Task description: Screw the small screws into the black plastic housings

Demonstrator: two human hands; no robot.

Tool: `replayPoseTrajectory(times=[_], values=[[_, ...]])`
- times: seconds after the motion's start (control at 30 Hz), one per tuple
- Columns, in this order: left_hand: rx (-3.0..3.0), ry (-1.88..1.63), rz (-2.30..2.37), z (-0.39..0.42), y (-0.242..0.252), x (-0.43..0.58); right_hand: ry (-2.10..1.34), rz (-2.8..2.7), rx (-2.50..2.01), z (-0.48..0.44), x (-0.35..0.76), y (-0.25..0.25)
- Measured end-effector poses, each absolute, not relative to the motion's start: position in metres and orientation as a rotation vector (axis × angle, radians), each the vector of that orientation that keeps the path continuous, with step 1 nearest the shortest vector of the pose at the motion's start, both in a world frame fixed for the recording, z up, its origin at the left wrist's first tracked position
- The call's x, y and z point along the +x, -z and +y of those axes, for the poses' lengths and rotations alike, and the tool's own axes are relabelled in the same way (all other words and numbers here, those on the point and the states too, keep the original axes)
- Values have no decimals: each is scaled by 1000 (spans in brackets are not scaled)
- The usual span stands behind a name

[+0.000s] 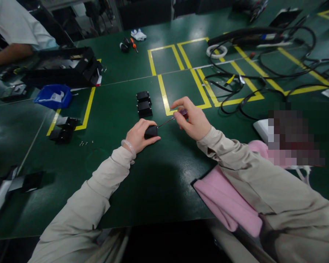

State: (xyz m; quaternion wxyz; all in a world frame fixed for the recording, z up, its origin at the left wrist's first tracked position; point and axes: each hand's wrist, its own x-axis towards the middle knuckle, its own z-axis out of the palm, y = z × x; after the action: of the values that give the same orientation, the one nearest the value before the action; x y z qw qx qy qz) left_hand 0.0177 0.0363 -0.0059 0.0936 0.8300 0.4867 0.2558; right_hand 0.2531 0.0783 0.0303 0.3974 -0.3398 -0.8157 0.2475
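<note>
My left hand (pixel 139 136) grips a small black block (pixel 151 132) on the green table, thumb along its near side and fingers over its far side. In my right hand (pixel 193 118) is a screwdriver (pixel 183 113), held by its dark handle. Its thin shaft points left, and the tip meets the block's right end, where a small shiny spot shows. Just beyond my left hand lie similar black blocks (pixel 144 103) with bright screw ends at their sides. Loose screws (pixel 83 143) are scattered to the left of my left hand.
More black blocks (pixel 63 131) and a blue bin (pixel 53 96) are at left, near a long black housing (pixel 63 67) and a co-worker's arm (pixel 13 53). Black cables (pixel 241 80) sprawl at right. Folded pink cloth (pixel 230 204) lies under my right forearm. Yellow tape marks the table.
</note>
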Motion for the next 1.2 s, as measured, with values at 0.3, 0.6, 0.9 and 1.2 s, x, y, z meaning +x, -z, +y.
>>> replayPoseTrajectory(times=[0.3,0.6,0.9,1.2], values=[[2439,-729,1454,37,5,17,-622,-2061,-852,78,254,-32],[2450,-757,1425,37,7,17,-635,-2052,-844,79,253,-30],[2437,-753,1439,36,5,18,-638,-2048,-839,79,254,-30],[2433,-748,1436,37,5,17,-640,-2053,-845,78,254,-31]])
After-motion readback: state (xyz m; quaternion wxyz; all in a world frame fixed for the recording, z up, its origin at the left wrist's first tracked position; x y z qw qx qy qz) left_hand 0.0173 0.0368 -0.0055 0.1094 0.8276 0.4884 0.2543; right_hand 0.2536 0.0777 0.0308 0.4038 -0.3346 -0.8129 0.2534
